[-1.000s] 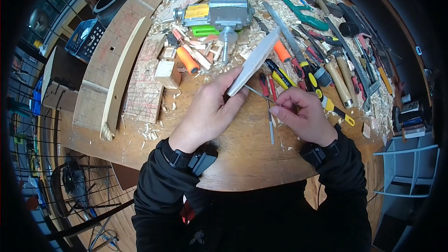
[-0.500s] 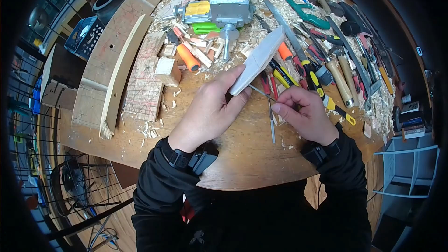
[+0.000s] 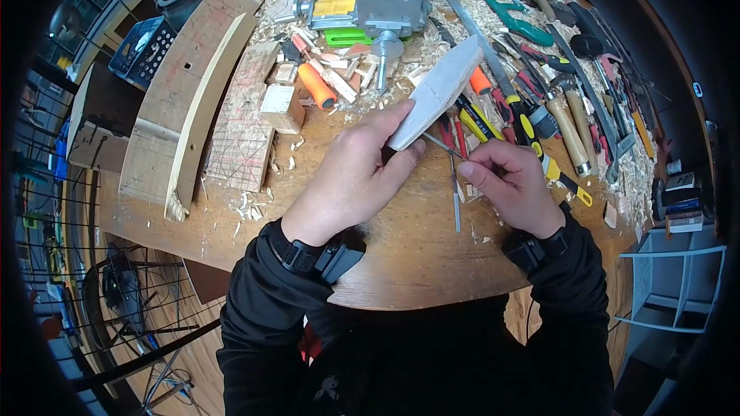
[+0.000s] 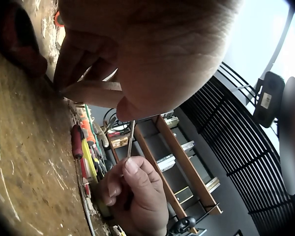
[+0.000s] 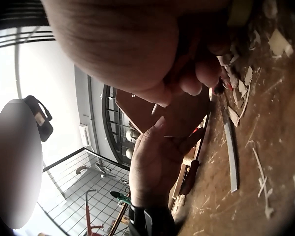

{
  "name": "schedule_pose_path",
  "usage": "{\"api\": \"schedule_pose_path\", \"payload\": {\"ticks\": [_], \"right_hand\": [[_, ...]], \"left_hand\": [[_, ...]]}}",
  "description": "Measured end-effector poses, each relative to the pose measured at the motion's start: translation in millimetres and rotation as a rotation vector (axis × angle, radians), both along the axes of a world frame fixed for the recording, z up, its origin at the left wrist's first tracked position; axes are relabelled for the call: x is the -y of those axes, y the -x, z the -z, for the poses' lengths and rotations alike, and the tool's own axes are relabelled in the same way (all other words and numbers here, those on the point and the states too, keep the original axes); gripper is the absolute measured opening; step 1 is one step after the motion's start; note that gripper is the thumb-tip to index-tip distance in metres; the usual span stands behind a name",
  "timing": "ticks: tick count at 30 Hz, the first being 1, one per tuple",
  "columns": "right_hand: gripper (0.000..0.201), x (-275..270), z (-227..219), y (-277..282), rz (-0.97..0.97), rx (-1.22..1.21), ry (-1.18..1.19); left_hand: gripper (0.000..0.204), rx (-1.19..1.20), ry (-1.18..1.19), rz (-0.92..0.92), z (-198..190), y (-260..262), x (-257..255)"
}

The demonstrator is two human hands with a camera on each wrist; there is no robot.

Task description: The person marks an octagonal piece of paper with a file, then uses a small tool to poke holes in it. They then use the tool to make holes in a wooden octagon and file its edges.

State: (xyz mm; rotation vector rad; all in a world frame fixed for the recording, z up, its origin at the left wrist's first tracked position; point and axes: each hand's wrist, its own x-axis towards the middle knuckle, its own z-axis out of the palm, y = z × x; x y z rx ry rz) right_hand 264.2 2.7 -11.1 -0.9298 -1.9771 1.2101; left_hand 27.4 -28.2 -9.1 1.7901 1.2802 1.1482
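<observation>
A pale flat wooden piece (image 3: 441,92), tilted with its far end up and to the right, is gripped near its lower end by the left hand (image 3: 351,169). The right hand (image 3: 512,185) pinches a thin metal rod (image 3: 441,143) between thumb and fingers; the rod's far end lies by the left thumb at the piece's lower edge. In the left wrist view the rod (image 4: 132,140) runs from the right fingertips up to the left hand. The right wrist view shows the left hand (image 5: 155,164) against the broad brown face of the piece (image 5: 179,115).
A grey vise (image 3: 389,11) stands at the back centre among shavings. Chisels, files and knives, one a yellow knife (image 3: 478,123), lie to the right. A thin flat file (image 3: 456,208) lies below the hands. Boards and a wooden block (image 3: 282,110) are at the left.
The head view has shifted slightly, so the bench sits a little differently in it. Both hands keep their grips, with the piece and rod held in nearly the same pose.
</observation>
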Motion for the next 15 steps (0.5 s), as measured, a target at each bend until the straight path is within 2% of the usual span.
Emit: {"api": "schedule_pose_path", "payload": {"ticks": [13, 15], "right_hand": [[0.014, 1.8, -2.5, 1.8, -0.012, 0.001, 0.088], [0.013, 1.8, -0.5, 1.7, -0.008, -0.016, 0.068]], "left_hand": [[0.043, -0.005, 0.001, 0.017, -4.7, -0.5, 2.4], [0.046, -0.121, 0.095, 0.038, -14.1, 0.2, 5.2]]}}
